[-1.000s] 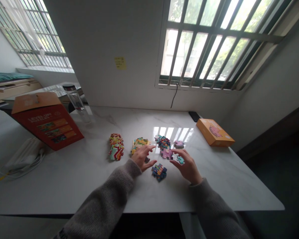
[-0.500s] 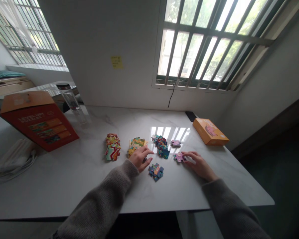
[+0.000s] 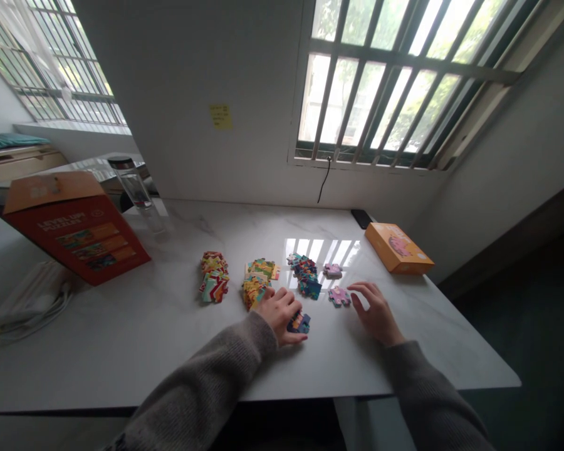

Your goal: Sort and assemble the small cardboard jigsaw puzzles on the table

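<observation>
My left hand (image 3: 279,313) reaches over a small pile of dark blue jigsaw puzzle pieces (image 3: 300,322), its thumb and fingers apart on either side and hiding part of it. Whether the fingers touch these pieces I cannot tell. My right hand (image 3: 375,311) is open, thumb and fingers curved apart, just right of a small pile of pink puzzle pieces (image 3: 339,296). Behind that lies a second pink stack (image 3: 333,270). A pile of blue and multicoloured pieces (image 3: 305,275) lies between the hands, farther back. Yellow pieces (image 3: 259,279) lie beyond my left hand, and red and green ones (image 3: 214,277) farther left.
An orange box (image 3: 398,248) and a black phone (image 3: 361,218) lie at the back right of the white marbled table (image 3: 169,351). At left stand a red puzzle box (image 3: 82,232) and a clear bottle (image 3: 134,185), with white cables (image 3: 37,313) in front. A wall rises behind.
My left hand has moved right and nearer, from beside the yellow pieces to over the dark blue ones. My right hand has come away from the pink pieces, its fingers opening.
</observation>
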A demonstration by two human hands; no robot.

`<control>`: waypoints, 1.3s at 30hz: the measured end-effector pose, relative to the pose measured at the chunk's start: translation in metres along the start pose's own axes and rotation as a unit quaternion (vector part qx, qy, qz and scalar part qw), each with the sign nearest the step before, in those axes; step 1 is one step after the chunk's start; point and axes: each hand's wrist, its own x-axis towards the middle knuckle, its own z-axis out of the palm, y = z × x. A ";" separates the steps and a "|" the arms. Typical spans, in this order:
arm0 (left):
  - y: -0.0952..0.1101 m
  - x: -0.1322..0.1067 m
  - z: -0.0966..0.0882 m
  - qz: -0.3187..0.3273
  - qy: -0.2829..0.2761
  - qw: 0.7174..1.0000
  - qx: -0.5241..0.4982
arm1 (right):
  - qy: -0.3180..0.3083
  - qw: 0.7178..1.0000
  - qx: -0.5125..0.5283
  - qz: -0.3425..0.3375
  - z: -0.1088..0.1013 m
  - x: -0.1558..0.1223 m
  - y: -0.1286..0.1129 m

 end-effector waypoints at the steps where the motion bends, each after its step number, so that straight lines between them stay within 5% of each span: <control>1: 0.003 0.000 0.001 -0.006 -0.017 1.000 0.007 | 0.006 1.000 -0.001 -0.007 0.001 0.000 -0.005; 9: 0.004 0.000 -0.003 -0.024 -0.088 0.993 -0.072 | -0.031 0.996 0.030 -0.074 0.023 -0.001 -0.043; 15: -0.002 -0.001 0.002 -0.006 -0.093 0.991 -0.097 | -0.179 0.976 0.094 -0.078 0.031 -0.003 -0.083; 21: -0.008 -0.001 0.011 0.010 -0.084 0.993 -0.079 | -0.246 0.962 0.094 -0.077 0.030 -0.001 -0.088; 27: -0.010 -0.004 0.013 0.013 -0.063 0.994 -0.087 | -0.216 0.968 0.112 -0.065 0.035 -0.003 -0.079; 31: -0.009 -0.004 0.006 0.008 -0.036 0.997 -0.067 | -0.135 0.985 0.096 -0.056 0.035 -0.006 -0.065; 39: -0.008 -0.003 -0.004 -0.013 -0.049 0.999 0.015 | -0.029 0.999 0.012 0.017 0.011 -0.004 0.000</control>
